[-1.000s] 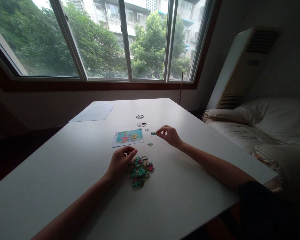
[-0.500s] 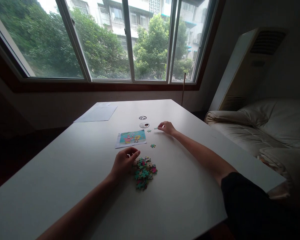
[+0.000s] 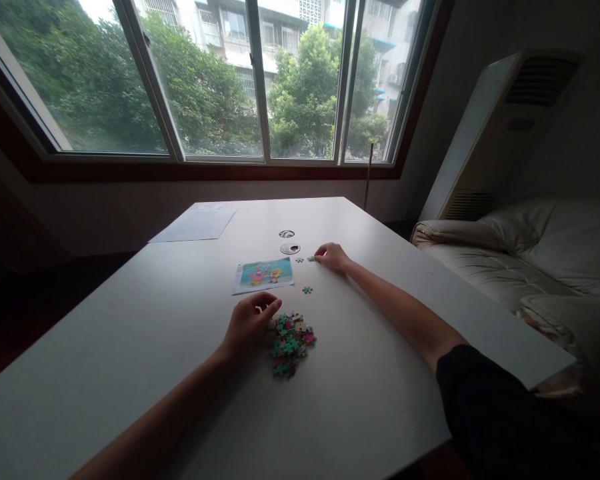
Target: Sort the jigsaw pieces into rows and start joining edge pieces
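Note:
My right hand (image 3: 333, 257) is stretched far over the table, its thumb and fingers pinched on a small pale green jigsaw piece (image 3: 311, 259) at the tabletop. Just left of that piece lies another jigsaw piece (image 3: 299, 260), and a green and yellow one (image 3: 307, 290) lies nearer me. My left hand (image 3: 250, 323) rests beside a heap of mixed jigsaw pieces (image 3: 290, 343). Its fingers are curled toward the thumb, and anything between the fingertips is hidden. Beyond this hand lies a printed cartoon picture (image 3: 265, 273) on a paper sheet.
Two round inserts, a nearer one (image 3: 290, 249) and a farther one (image 3: 287, 234), are set in the white table (image 3: 130, 360). Paper sheets (image 3: 195, 223) lie at the far left. A pale sofa (image 3: 480, 260) stands to the right, and a window spans the far wall.
My right hand has lowered the jigsaw piece slightly toward the tabletop, close to the loose piece on its left. My left hand stays beside the heap. The whole view has shifted slightly.

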Demonstrator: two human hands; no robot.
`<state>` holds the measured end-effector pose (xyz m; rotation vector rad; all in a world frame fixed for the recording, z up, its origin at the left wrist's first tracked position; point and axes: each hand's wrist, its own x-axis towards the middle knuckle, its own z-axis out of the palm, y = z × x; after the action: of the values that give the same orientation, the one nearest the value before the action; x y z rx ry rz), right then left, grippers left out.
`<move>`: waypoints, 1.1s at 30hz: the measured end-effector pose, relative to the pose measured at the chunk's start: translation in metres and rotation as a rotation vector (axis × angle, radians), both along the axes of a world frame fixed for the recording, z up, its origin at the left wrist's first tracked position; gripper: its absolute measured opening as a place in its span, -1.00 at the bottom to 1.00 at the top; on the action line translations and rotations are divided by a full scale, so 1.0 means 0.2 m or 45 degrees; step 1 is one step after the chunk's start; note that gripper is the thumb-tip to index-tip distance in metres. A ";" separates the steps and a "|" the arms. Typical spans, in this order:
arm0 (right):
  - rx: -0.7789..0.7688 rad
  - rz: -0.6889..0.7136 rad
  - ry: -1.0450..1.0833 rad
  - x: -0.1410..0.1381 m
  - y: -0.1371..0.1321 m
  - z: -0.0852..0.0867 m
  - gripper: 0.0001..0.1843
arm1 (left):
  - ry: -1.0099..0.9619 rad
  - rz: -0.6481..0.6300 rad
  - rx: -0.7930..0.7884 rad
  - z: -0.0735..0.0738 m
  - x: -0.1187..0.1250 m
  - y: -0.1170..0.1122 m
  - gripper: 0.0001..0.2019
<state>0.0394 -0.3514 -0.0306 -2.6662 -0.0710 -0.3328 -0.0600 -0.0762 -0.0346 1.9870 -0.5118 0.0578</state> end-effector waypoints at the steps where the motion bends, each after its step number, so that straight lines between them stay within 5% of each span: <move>1: 0.001 -0.001 0.004 0.00 0.00 0.01 -0.85 | 0.001 -0.001 -0.004 0.00 0.00 0.00 -0.72; 33: 0.080 0.041 -0.048 -0.02 0.10 0.03 -0.84 | -0.065 -0.010 0.009 -0.01 0.01 0.02 -0.73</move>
<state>0.0352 -0.3307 -0.0240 -2.5940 -0.1134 -0.3685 -0.0581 -0.0731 -0.0357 1.9945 -0.5533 0.1027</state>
